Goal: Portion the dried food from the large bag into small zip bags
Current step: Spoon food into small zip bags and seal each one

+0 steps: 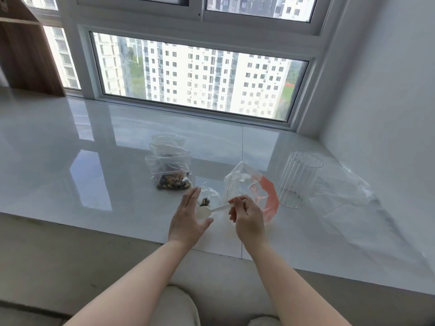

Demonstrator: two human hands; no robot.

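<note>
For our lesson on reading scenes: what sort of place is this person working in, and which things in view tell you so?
Probably a high-rise flat: a glossy white sill under a window facing tower blocks. On it lie filled zip bags, and the right hand holds a scoop.

1 head-worn view, wide-angle, looking forward and down, close over white sill point(70, 161), window point(200, 78) ahead

A wide white-framed window point(200, 76) fills the back, showing pale apartment towers in daylight (trees and a green field at its right edge). Below it runs a glossy white surface point(70, 161) mirroring the panes. Left of the window stands a wooden shelf unit point(26, 50); right of it, a plain white wall point(388, 90).
</note>
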